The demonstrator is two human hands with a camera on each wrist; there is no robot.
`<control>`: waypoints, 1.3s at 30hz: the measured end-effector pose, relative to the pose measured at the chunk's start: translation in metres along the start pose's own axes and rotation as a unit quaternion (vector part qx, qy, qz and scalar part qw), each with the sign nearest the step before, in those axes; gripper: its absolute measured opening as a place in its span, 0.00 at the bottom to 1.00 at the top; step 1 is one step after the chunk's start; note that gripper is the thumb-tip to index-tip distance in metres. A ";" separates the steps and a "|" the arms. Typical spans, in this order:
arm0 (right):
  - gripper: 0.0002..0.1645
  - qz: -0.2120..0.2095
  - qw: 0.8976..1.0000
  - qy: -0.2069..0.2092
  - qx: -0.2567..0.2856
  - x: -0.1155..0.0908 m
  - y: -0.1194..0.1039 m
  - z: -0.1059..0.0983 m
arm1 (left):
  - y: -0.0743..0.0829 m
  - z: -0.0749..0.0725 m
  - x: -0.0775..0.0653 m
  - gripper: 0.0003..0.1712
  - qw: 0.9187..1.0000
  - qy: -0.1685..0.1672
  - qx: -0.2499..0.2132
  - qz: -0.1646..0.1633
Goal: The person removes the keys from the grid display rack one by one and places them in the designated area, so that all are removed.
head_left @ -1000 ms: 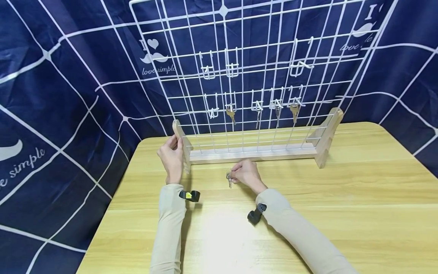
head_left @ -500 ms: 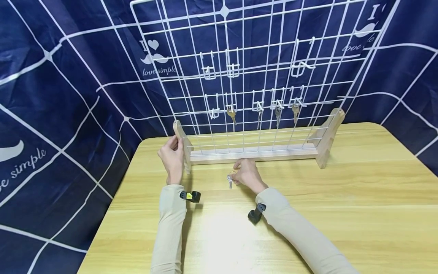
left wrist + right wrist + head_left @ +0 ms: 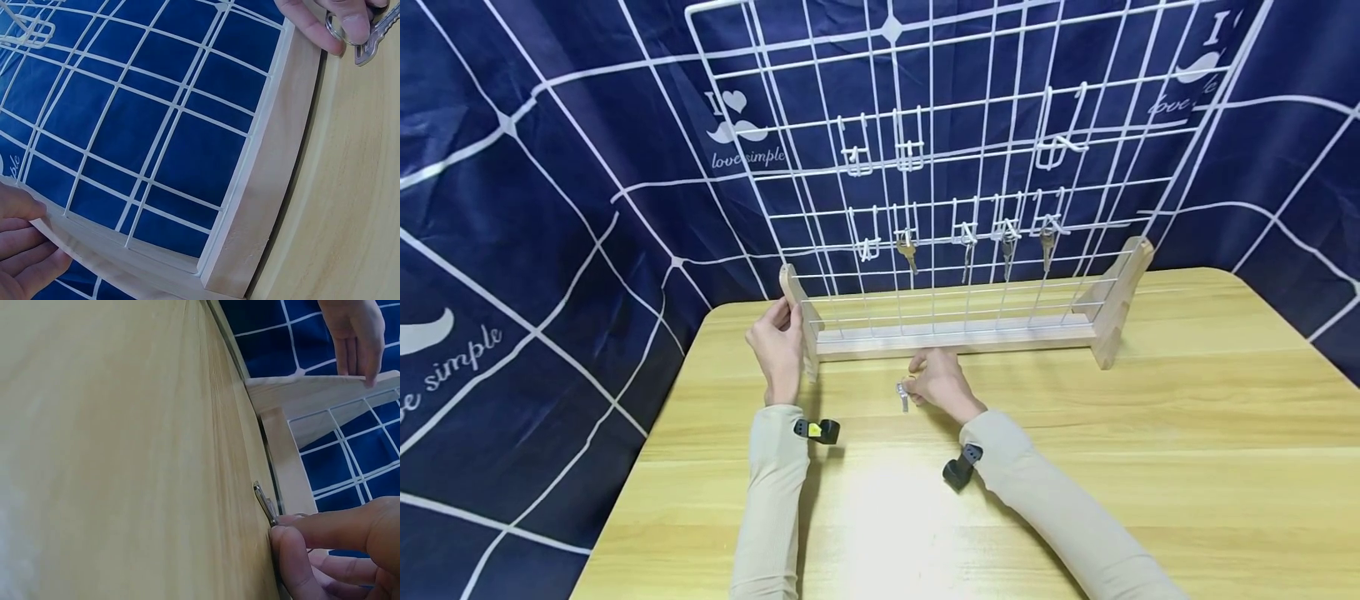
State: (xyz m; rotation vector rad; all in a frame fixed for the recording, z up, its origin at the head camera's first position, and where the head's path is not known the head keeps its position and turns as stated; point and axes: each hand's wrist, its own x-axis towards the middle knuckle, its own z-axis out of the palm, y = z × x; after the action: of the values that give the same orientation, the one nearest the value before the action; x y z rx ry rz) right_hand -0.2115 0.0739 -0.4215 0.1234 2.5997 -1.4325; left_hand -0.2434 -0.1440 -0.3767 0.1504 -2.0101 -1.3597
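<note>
In the head view my right hand [image 3: 942,385] pinches a silver key [image 3: 903,396] just above the table, in front of the rack's base bar. A thin metal ring [image 3: 337,25] on the key shows in the left wrist view. The right wrist view has the key [image 3: 265,503] jutting out from thumb and forefinger. My left hand [image 3: 778,348] grips the wooden end piece [image 3: 800,312] of the white wire rack [image 3: 932,200], thumb on one face and fingers on the other, as the left wrist view shows.
Several keys, among them a brassy key [image 3: 907,251], hang from white hooks in the grid's lower row. One lower hook [image 3: 868,247] and several upper hooks [image 3: 908,154] carry no key. The wooden table [image 3: 1187,400] meets a dark blue curtain [image 3: 550,250] behind.
The silver key has turned slightly in my right fingers, and the forefinger has shifted a little. My left hand stays on the end piece.
</note>
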 end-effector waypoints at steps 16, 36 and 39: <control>0.23 -0.018 1.000 -0.006 -0.022 -0.008 -0.005 -0.021 | -0.001 0.000 -0.001 0.13 1.000 -0.008 0.004 -0.005; 0.15 -0.330 0.910 0.252 0.007 -0.034 -0.096 -0.071 | -0.001 -0.002 0.000 0.13 1.000 -0.005 0.003 0.001; 0.14 -0.351 0.894 0.279 -0.007 -0.028 -0.104 -0.072 | -0.002 -0.002 -0.001 0.13 1.000 -0.006 0.000 -0.003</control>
State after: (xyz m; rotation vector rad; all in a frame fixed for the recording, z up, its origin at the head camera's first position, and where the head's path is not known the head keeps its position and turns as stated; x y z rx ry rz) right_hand -0.2073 0.0792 -0.2926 -0.5489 3.3354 -1.7923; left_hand -0.2422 -0.1458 -0.3788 0.1486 -2.0201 -1.3679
